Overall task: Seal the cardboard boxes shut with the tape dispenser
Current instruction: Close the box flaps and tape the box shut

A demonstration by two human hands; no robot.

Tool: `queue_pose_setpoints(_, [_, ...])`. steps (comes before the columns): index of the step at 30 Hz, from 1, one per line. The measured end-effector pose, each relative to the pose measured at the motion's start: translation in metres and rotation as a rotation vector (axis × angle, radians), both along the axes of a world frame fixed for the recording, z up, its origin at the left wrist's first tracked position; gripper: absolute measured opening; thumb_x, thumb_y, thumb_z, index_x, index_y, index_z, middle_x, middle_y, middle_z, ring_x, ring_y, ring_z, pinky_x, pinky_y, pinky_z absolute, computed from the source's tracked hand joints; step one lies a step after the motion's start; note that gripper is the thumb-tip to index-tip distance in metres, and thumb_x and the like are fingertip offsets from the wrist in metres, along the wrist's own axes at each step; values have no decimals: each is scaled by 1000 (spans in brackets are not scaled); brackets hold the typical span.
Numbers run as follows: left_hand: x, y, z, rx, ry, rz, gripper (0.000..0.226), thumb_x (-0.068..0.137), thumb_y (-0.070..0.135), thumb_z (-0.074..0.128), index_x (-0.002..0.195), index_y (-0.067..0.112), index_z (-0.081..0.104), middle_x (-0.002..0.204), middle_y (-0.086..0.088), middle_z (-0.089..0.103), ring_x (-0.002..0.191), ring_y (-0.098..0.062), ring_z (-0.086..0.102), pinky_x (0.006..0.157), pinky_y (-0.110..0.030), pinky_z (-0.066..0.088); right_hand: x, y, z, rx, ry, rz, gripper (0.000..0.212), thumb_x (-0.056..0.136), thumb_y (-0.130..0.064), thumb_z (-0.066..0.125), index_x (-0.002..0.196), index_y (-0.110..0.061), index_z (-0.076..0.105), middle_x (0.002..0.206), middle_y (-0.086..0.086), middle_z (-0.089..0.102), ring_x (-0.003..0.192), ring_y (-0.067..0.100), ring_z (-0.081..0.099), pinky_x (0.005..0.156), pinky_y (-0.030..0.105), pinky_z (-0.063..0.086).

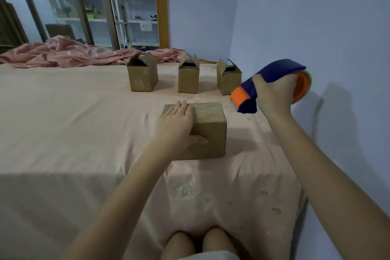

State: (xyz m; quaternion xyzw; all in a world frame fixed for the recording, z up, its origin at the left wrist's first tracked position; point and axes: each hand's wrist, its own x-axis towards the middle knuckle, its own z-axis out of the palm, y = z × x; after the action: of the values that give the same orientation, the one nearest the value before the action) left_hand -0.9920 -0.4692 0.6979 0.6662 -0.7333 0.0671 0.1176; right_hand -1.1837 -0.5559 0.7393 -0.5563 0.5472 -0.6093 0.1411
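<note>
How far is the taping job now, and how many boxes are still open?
Done, it seems: the near box is closed, with tape across its top. In hand: the left hand rests on that box; the right hand holds the dispenser raised beside it. Left: three boxes behind have open flaps.

Hand [178, 121] on box [207, 131]; dispenser [272, 82] aloft

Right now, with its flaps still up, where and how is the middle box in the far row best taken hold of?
Judging by its pose, grip the middle box by its two side walls, coming from above and the near side. Its flaps stand open and would likely bend under a grip. It stands upright with gaps to the boxes on either side, so fingers should fit.
</note>
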Motion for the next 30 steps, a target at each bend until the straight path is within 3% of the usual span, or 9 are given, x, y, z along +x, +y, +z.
queue_pose_setpoints(3, [9, 4, -1, -13, -12, -8, 98, 78, 62, 59, 150, 16, 11, 158, -10, 10, 146, -23, 8, 116, -34, 10, 1, 11, -2, -20, -16, -24, 49, 74, -20, 70, 112, -1, 46, 96, 7, 60, 82, 19, 58, 63, 27, 46])
queue_pose_setpoints(6, [7, 9, -1, -24, -50, -30, 92, 82, 61, 56, 151, 29, 4, 158, -12, 9, 146, -26, 8, 116, -37, 12, 11, 10, -8, -44, 74, -24, 56, 75, -22, 72, 118, -4, 41, 104, 7, 61, 88, 19, 59, 61, 23, 43])
queue_pose_setpoints(8, [6, 8, 3, 3, -47, -23, 85, 82, 63, 54, 149, 30, 13, 158, -12, 11, 145, -28, 10, 115, -38, 14, 13, 9, -10, -58, 99, -33, 59, 75, -23, 73, 120, -4, 39, 105, 8, 60, 88, 18, 58, 60, 21, 42])
queue_pose_setpoints(11, [-5, -1, 14, 5, -66, 26, 82, 82, 71, 44, 145, 20, 31, 155, -17, 20, 143, -34, 15, 114, -42, 18, 12, 8, -13, -51, 112, -33, 60, 75, -23, 73, 122, -6, 39, 107, 7, 59, 90, 17, 58, 58, 17, 42])
queue_pose_setpoints(14, [-30, -11, 15, -81, -130, -18, 93, 84, 72, 35, 143, 1, 29, 157, -19, 6, 145, -32, 7, 116, -41, 11, 11, 6, -17, -48, 124, -33, 63, 75, -24, 74, 124, -7, 38, 109, 5, 59, 89, 14, 56, 59, 16, 42])
queue_pose_setpoints(18, [-37, -13, 1, -83, -21, -99, 86, 87, 70, 34, 150, 16, 13, 158, -7, 12, 145, -23, 12, 116, -36, 12, 5, 3, -21, -29, 80, -47, 66, 75, -25, 75, 126, -10, 37, 113, 6, 59, 92, 16, 58, 62, 18, 47])
queue_pose_setpoints(21, [-33, -19, 3, -52, -32, -130, 76, 88, 68, 34, 150, 26, 17, 158, -5, 14, 145, -25, 9, 117, -40, 9, 2, 1, -23, -13, 43, -34, 66, 75, -24, 75, 127, -11, 37, 114, 5, 59, 95, 17, 60, 65, 21, 51])
queue_pose_setpoints(26, [-63, -24, 12, -1, -75, -87, 81, 89, 56, 43, 144, -1, 24, 155, -22, 14, 145, -33, 7, 117, -42, 7, 3, 1, -21, -29, 60, -32, 64, 75, -25, 74, 125, -10, 37, 111, 5, 59, 92, 17, 60, 61, 17, 48])
queue_pose_setpoints(30, [-64, -23, 2, -57, 10, -71, 90, 85, 62, 47, 145, 0, 20, 156, -20, 13, 145, -29, 8, 118, -38, 8, 4, 1, -19, -22, 94, -31, 61, 77, -25, 73, 124, -8, 38, 109, 6, 60, 92, 18, 60, 63, 20, 49])
